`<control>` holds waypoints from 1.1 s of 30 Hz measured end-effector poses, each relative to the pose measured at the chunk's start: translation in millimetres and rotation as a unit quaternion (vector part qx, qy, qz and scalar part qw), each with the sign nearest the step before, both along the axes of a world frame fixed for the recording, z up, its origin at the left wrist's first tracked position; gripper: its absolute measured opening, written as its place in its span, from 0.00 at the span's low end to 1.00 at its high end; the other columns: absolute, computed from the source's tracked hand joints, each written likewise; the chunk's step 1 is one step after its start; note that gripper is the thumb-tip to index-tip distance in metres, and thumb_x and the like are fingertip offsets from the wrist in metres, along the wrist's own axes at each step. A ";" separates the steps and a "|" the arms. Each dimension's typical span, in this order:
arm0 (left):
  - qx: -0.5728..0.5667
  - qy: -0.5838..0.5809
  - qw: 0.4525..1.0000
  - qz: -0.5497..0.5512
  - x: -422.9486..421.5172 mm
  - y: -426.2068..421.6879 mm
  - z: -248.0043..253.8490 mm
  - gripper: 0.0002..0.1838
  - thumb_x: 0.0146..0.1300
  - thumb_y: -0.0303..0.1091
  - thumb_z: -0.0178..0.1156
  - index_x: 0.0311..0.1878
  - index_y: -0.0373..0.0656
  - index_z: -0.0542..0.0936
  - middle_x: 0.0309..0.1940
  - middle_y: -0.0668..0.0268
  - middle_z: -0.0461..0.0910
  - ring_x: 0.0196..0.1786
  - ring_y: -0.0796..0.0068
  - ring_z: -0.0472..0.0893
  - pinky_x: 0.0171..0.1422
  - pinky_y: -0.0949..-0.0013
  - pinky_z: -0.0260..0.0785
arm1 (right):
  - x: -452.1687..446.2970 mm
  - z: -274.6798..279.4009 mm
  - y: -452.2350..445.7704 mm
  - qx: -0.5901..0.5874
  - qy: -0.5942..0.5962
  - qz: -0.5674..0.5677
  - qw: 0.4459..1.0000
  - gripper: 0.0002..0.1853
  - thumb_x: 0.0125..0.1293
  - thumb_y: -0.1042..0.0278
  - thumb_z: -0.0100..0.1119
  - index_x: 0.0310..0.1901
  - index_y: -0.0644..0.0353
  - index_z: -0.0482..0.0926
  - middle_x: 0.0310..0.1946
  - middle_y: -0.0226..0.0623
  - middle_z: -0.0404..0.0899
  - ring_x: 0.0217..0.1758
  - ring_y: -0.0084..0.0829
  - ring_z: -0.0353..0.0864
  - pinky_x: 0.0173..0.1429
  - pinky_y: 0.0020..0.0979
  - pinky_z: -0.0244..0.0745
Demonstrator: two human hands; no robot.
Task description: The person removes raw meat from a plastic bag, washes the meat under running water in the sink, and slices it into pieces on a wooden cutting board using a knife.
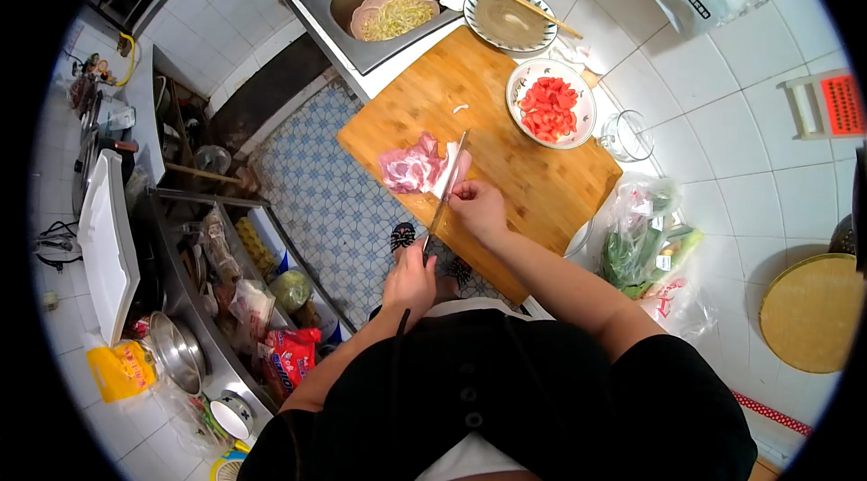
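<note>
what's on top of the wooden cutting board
On the cutting board: raw meat with a knife across it, a bowl of chopped red pieces, and a small white scrap. What's beneath the meat and bowl is covered.

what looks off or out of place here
The cutting board looks askew: its left corner juts past the edge of the counter, over the floor. A small pale scrap also lies apart from the raw meat.

I can see a slab of raw meat (411, 165), pink streaked with white fat, lying flat near the frame's centre; a knife (439, 213) slants across its right end, tip upward in frame.
</note>
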State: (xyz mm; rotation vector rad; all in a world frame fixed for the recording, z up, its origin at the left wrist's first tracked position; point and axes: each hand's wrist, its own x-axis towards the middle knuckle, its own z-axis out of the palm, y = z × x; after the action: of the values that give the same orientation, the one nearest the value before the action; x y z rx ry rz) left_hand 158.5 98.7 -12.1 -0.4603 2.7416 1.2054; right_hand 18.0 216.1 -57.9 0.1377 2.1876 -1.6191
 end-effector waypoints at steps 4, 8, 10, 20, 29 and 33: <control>-0.003 0.009 1.000 -0.010 -25.4 3.9 7.1 0.18 0.68 0.34 0.54 0.58 0.40 0.66 0.44 0.42 0.77 0.45 0.37 0.77 0.48 0.43 0.69 | -4.1 -5.7 -5.6 -0.044 -0.037 -0.038 0.998 0.04 0.57 0.75 0.65 0.32 0.65 0.80 0.25 0.29 0.81 0.27 0.17 0.77 0.33 0.22 0.72; 0.009 0.022 1.000 -0.017 -49.9 3.7 17.0 0.18 0.68 0.34 0.52 0.58 0.37 0.66 0.47 0.42 0.76 0.44 0.40 0.78 0.48 0.46 0.72 | -9.2 -4.2 -4.3 -0.074 -0.029 -0.058 0.995 0.06 0.55 0.72 0.66 0.30 0.65 0.80 0.23 0.31 0.80 0.24 0.20 0.78 0.29 0.24 0.72; 0.010 0.036 0.999 -0.011 -44.2 2.9 11.7 0.18 0.68 0.33 0.52 0.57 0.36 0.66 0.45 0.41 0.76 0.43 0.38 0.78 0.46 0.46 0.71 | -9.6 -7.1 -3.3 -0.067 -0.012 -0.046 0.997 0.05 0.56 0.73 0.65 0.30 0.65 0.80 0.24 0.31 0.81 0.25 0.20 0.77 0.30 0.24 0.72; 0.004 0.092 0.996 -0.017 -74.3 3.3 15.5 0.17 0.68 0.31 0.52 0.57 0.35 0.66 0.42 0.39 0.76 0.42 0.37 0.77 0.44 0.46 0.71 | -21.4 1.5 -12.1 -0.041 -0.027 -0.072 0.996 0.05 0.53 0.74 0.67 0.27 0.65 0.81 0.23 0.35 0.81 0.25 0.23 0.80 0.30 0.27 0.76; 0.021 0.061 0.998 0.004 -36.1 -0.1 6.4 0.18 0.68 0.31 0.52 0.57 0.34 0.64 0.40 0.36 0.77 0.43 0.32 0.76 0.44 0.43 0.68 | -21.0 -10.3 -9.2 -0.018 -0.003 -0.041 0.999 0.05 0.55 0.73 0.66 0.26 0.65 0.81 0.22 0.33 0.81 0.23 0.22 0.78 0.26 0.26 0.73; 0.044 0.097 0.994 0.012 -89.9 2.9 16.8 0.17 0.68 0.31 0.52 0.57 0.35 0.64 0.42 0.39 0.78 0.44 0.34 0.77 0.45 0.46 0.69 | -28.3 20.3 -9.9 0.010 -0.060 -0.042 0.997 0.06 0.56 0.72 0.66 0.28 0.65 0.81 0.23 0.33 0.81 0.24 0.22 0.78 0.26 0.25 0.72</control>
State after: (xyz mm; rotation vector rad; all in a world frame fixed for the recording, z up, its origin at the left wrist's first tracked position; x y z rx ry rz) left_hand 68.6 101.5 4.6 -0.3880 2.8335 1.4413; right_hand -10.2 206.2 -37.5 0.3280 2.1330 -1.5912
